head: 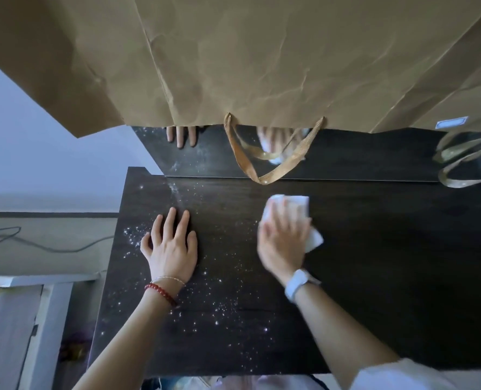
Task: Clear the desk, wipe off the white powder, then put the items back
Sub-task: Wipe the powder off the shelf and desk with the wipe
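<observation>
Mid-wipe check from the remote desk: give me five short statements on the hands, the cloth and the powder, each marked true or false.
1. The right hand presses a white cloth on the desk. True.
2. The left hand holds a spray bottle. False: it lies flat on the desk, fingers spread, holding nothing.
3. White powder still speckles the desk around and below the left hand. True.
4. The desk to the right of the cloth is thick with powder. False: that part looks dark and largely free of specks.
5. A brown paper bag with ribbon handles hangs at the back of the desk. True.
</observation>
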Demonstrator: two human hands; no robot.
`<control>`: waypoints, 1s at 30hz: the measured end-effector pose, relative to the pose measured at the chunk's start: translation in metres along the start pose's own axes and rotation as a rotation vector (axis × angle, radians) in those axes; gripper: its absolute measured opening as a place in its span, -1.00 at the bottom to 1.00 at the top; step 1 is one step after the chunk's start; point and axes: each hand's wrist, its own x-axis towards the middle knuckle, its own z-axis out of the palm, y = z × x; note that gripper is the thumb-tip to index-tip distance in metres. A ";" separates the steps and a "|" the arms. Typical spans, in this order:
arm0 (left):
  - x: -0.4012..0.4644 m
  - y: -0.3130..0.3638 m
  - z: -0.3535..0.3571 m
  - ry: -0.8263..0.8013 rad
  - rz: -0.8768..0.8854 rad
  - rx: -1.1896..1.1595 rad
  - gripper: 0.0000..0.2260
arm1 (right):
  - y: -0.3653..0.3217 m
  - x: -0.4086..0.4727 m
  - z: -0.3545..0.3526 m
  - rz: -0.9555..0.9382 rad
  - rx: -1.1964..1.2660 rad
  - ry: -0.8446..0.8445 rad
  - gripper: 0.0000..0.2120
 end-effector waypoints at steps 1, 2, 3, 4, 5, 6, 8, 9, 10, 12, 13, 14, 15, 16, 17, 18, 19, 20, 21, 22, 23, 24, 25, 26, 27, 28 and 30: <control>0.001 -0.001 -0.001 0.002 0.001 -0.004 -0.58 | -0.019 -0.018 0.009 -0.157 -0.038 -0.038 -0.51; 0.002 -0.003 -0.002 -0.001 0.001 -0.005 -0.62 | -0.033 -0.036 0.015 -0.295 -0.059 -0.073 -0.52; 0.001 -0.003 -0.003 -0.005 0.001 -0.004 -0.63 | -0.039 -0.050 0.016 -0.411 -0.073 -0.120 -0.53; 0.001 -0.003 -0.005 -0.008 0.000 -0.003 -0.63 | -0.039 -0.059 0.015 -0.514 -0.091 -0.162 -0.54; 0.001 -0.003 -0.006 -0.012 0.000 -0.001 -0.63 | -0.029 -0.062 0.013 -0.611 -0.105 -0.190 -0.55; 0.000 -0.001 -0.006 -0.018 -0.001 0.003 -0.62 | -0.012 -0.058 0.010 -0.681 -0.106 -0.196 -0.56; -0.001 0.002 -0.005 -0.027 -0.008 0.016 -0.61 | 0.030 -0.042 0.001 -0.665 -0.115 -0.150 -0.57; -0.002 0.004 -0.004 -0.030 -0.012 0.022 -0.61 | 0.054 -0.028 -0.005 -0.568 -0.153 -0.100 -0.58; -0.003 0.005 -0.004 -0.032 -0.017 0.025 -0.61 | 0.077 -0.013 -0.013 -0.421 -0.180 -0.069 -0.58; -0.002 0.007 -0.006 -0.020 -0.020 0.028 -0.62 | 0.107 0.009 -0.030 -0.176 -0.167 -0.051 -0.53; -0.002 0.008 -0.008 -0.011 -0.018 0.025 -0.62 | 0.109 0.016 -0.034 -0.077 -0.134 -0.048 -0.50; -0.003 0.008 -0.010 0.000 -0.017 0.019 -0.63 | 0.101 0.017 -0.034 -0.003 -0.099 -0.045 -0.49; -0.005 0.008 -0.011 0.019 -0.017 0.010 -0.63 | 0.090 0.011 -0.029 -0.005 -0.066 -0.036 -0.49; -0.009 0.010 -0.012 0.038 -0.020 0.002 -0.63 | 0.075 -0.003 -0.021 -0.107 -0.068 -0.050 -0.49; -0.017 0.012 -0.012 0.045 -0.024 -0.005 -0.64 | 0.058 -0.024 -0.013 -0.279 -0.090 -0.073 -0.49; -0.026 0.014 -0.010 0.045 -0.029 -0.015 -0.64 | 0.043 -0.050 -0.006 -0.466 -0.113 -0.108 -0.50; -0.039 0.015 -0.007 0.044 -0.034 -0.025 -0.64 | 0.034 -0.077 0.000 -0.638 -0.128 -0.144 -0.52; -0.053 0.016 -0.003 0.042 -0.037 -0.034 -0.64 | 0.033 -0.101 0.003 -0.781 -0.136 -0.174 -0.53; -0.069 0.017 0.002 0.043 -0.042 -0.041 -0.64 | 0.037 -0.119 0.002 -0.888 -0.141 -0.193 -0.54; -0.085 0.016 0.006 0.045 -0.047 -0.042 -0.64 | 0.046 -0.128 0.000 -0.946 -0.156 -0.211 -0.54; -0.099 0.013 0.011 0.046 -0.054 -0.038 -0.63 | 0.059 -0.129 -0.003 -0.966 -0.167 -0.201 -0.55; -0.110 0.011 0.014 0.047 -0.062 -0.031 -0.60 | 0.074 -0.125 -0.006 -0.931 -0.162 -0.196 -0.56; -0.120 0.007 0.018 0.046 -0.070 -0.027 -0.57 | 0.090 -0.118 -0.009 -0.867 -0.150 -0.188 -0.57; -0.128 0.004 0.021 0.047 -0.077 -0.023 -0.55 | 0.106 -0.108 -0.013 -0.781 -0.134 -0.166 -0.57; -0.134 0.001 0.022 0.050 -0.079 -0.019 -0.54 | 0.123 -0.096 -0.017 -0.668 -0.132 -0.140 -0.57; -0.139 -0.003 0.023 0.055 -0.078 -0.015 -0.52 | 0.139 -0.084 -0.023 -0.532 -0.144 -0.117 -0.57; -0.146 -0.012 0.022 0.074 -0.068 -0.010 -0.46 | 0.155 -0.069 -0.037 -0.231 -0.133 -0.049 -0.55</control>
